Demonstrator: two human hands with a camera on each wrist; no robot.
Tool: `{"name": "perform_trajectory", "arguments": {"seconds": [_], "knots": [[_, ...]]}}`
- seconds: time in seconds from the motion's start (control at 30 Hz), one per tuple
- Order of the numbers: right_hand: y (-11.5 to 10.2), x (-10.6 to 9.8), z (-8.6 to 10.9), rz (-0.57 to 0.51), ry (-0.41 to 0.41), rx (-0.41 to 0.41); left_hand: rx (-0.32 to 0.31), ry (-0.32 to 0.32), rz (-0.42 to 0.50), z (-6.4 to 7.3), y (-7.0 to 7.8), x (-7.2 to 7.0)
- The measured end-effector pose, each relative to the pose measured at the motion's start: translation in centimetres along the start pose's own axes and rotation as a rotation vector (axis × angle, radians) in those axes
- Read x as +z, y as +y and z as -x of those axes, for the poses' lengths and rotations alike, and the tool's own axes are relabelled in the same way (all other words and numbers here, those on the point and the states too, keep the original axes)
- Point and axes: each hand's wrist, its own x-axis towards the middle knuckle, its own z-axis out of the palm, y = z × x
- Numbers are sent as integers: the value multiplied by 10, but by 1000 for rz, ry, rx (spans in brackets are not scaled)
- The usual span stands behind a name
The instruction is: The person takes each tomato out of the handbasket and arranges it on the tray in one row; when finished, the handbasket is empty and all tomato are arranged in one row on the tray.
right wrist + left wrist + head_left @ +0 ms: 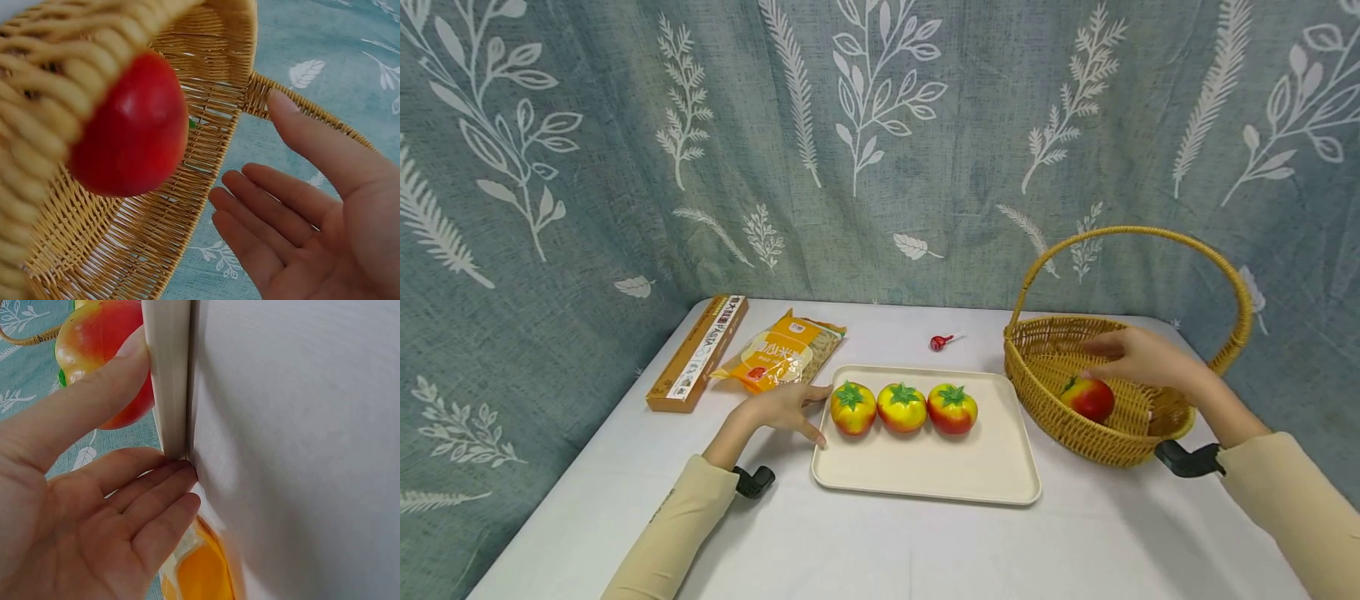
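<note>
My left hand (782, 411) is at the left end of a cream tray (925, 475), its fingers spread. In the left wrist view the thumb (128, 369) lies against the tray's rim (170, 381) and the fingertips touch its outer side. Three glossy yellow-red tomato-like fruits with green leafy tops, the left (853, 408), middle (902, 408) and right (952, 409), line the tray's back half. My right hand (1138, 358) hovers over a wicker basket (1045, 400), fingers loosely extended and holding nothing. Below it inside the basket is a similar red fruit (134, 128), apart from the fingers.
An orange bag of pasta (786, 350) lies behind my left hand, beside a long brown pasta box (700, 354). A red lollipop (938, 342) is behind the tray. The basket's tall handle (1135, 230) arches over it at the right. A patterned curtain (880, 233) hangs behind the white table.
</note>
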Motion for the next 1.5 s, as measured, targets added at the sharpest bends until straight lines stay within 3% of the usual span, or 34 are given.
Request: {"name": "perform_trajectory", "arguments": {"seconds": [0.17, 0.47, 0.67, 0.93, 1.27, 1.5], "knots": [[3, -7, -14, -36, -110, 3, 12, 3, 1, -1, -1, 0], [23, 0, -27, -211, -306, 48, 0, 7, -22, -2, 0, 0], [29, 7, -29, -201, -348, 91, -8, 6, -14, -2, 1, 0], [29, 5, -31, -95, -428, 105, -8, 10, -14, -2, 0, 0], [27, 3, -28, -163, -499, 68, -8, 10, -9, -1, 0, 0], [25, 3, -27, -143, -489, 86, -6, 10, -7, 0, -1, 1]]}}
